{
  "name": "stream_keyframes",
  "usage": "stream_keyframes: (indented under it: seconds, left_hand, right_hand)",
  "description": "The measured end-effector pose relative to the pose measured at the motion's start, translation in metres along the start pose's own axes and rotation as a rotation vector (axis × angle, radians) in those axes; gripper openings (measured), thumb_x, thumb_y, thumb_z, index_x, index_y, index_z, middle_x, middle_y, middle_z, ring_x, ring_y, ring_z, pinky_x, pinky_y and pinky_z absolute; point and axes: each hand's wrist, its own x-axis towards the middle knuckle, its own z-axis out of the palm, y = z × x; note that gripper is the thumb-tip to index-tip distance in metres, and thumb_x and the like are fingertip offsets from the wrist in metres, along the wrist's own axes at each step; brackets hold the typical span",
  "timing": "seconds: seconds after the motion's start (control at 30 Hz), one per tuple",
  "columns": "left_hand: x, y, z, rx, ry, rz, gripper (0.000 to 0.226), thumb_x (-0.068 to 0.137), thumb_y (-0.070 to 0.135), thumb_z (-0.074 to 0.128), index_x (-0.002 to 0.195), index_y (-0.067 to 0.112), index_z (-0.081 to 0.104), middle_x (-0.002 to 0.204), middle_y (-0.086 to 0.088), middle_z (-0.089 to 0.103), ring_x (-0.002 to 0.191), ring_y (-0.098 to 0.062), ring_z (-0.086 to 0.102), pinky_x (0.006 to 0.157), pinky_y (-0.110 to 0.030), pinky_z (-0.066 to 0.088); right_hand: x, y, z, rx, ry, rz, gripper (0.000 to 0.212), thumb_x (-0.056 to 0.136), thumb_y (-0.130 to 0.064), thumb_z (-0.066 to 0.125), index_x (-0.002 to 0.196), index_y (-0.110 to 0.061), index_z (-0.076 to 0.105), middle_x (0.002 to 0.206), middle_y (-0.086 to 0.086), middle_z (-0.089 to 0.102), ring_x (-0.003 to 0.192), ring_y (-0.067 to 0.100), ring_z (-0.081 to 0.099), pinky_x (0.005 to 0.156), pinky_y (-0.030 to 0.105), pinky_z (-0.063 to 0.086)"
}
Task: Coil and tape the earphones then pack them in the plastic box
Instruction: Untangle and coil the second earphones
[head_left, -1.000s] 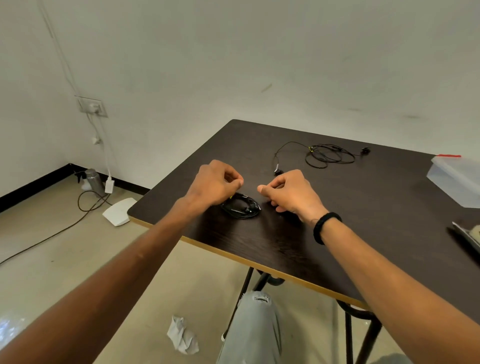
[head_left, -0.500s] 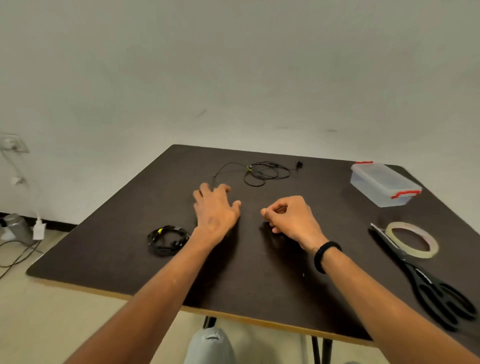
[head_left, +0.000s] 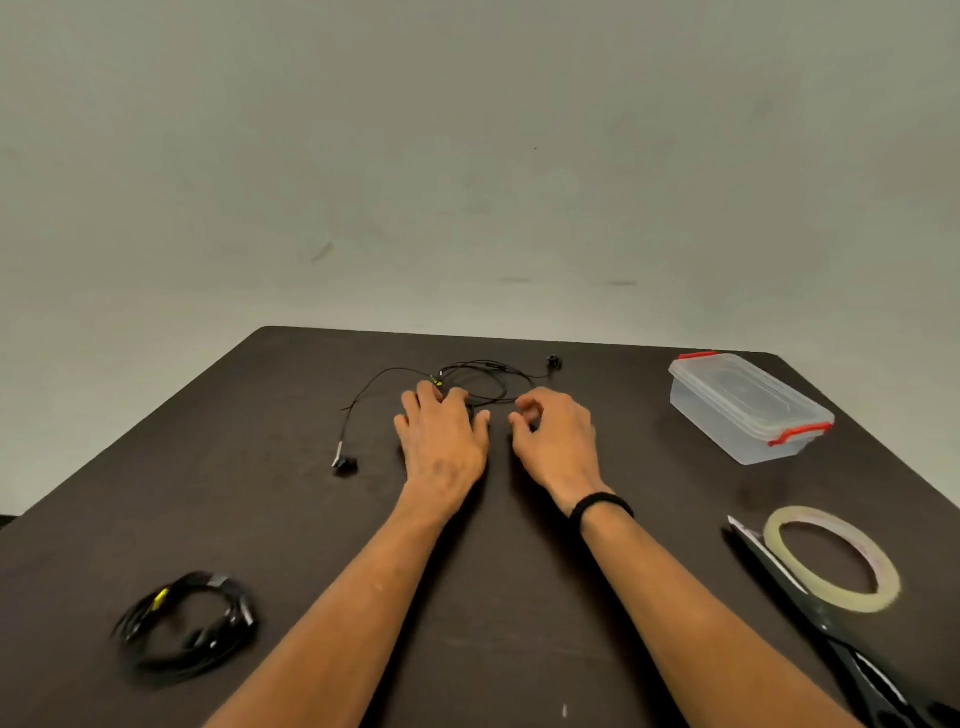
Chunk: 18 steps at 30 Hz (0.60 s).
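Left hand (head_left: 445, 436) flat on the dark tabletop (head_left: 291, 519), fingers (head_left: 427, 397) straight and spread, tips laid over the near edge of the loose earphones (head_left: 470, 382) at 12 o'clock. Right hand (head_left: 556, 434) just beside it at 1 o'clock, fingers (head_left: 527, 410) loosely curled, thumb and forefinger close together near the cable; cannot tell whether any cable was pinched between them. Black wristband (head_left: 602, 506) on the right wrist.

Loose earphones sprawled in an untidy loop toward the far edge of the tabletop, one earbud (head_left: 344, 463) trailing out to 10 o'clock, another (head_left: 554, 361) lying past the loop at 1 o'clock.

Second pair, the coiled earphones (head_left: 189, 626), bundled tight at 8 o'clock, well apart from both hands, with a yellow-green spot on the coil. Somewhat blurred.

Plastic box (head_left: 748, 408) at 2 o'clock, clear with red clips, lid on, well apart from the right hand. Tape roll (head_left: 831, 558) lying flat at 4 o'clock, scissors (head_left: 831, 629) just beside it on its near side, blades pointed away, handles cut off by the lower right corner.
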Motion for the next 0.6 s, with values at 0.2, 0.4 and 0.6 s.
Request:
stream_keyframes:
  seconds: [0.2,0.4,0.6]
  left_hand:
    - [0.013,-0.007,0.002,0.074,0.088,-0.036,0.02,0.101,0.042,0.058,0.11,0.027,0.069,0.12,-0.001,0.063,0.116,-0.026,0.05,0.093,-0.042,0.034]
    - [0.012,-0.007,0.0,-0.084,0.141,0.034,0.011,0.104,0.028,0.051,0.103,0.024,0.061,0.101,0.004,0.067,0.103,-0.022,0.054,0.088,-0.038,0.029]
    - [0.014,-0.011,-0.03,-0.795,0.578,-0.044,0.009,0.108,0.018,0.048,0.108,0.013,0.057,0.075,0.005,0.066,0.067,-0.008,0.064,0.069,-0.029,0.053]
  right_hand:
    - [0.042,0.004,0.022,-0.224,-0.17,-0.214,0.032,0.101,-0.034,0.065,0.132,-0.028,0.071,0.132,-0.001,0.062,0.121,0.024,0.059,0.092,0.041,0.055]
    - [0.049,0.006,0.027,-0.218,-0.206,-0.246,0.012,0.104,-0.025,0.06,0.109,-0.019,0.069,0.119,0.004,0.055,0.116,0.026,0.051,0.084,0.039,0.051]
    - [0.025,0.016,0.0,0.237,0.146,-0.06,0.014,0.106,-0.01,0.049,0.098,-0.017,0.058,0.097,0.0,0.07,0.092,0.02,0.064,0.072,0.023,0.037]
